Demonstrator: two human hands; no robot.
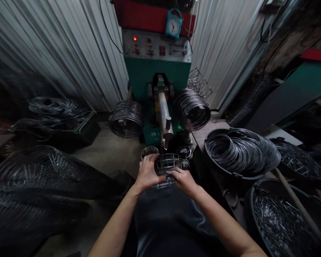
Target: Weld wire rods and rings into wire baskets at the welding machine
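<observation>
A round wire basket (168, 162) is held in front of me, just below the electrode arm of a green spot welder (164, 110). My left hand (149, 174) grips its left side, thumb along the near edge and fingers over the far rim. At the near right edge, my right hand (182, 179) has its fingers bent together against the wire. Whether a separate small wire lies in those fingers is too small to tell. The welder's rod tip sits just beyond the basket's far rim.
Wire ring bundles hang left (126, 119) and right (193, 109) of the welder. A black tub of wire rings (242, 151) and a tub of short wire pieces (283, 221) stand at right. Stacked wire work (42, 175) fills the left. A blue clock (173, 25) hangs above.
</observation>
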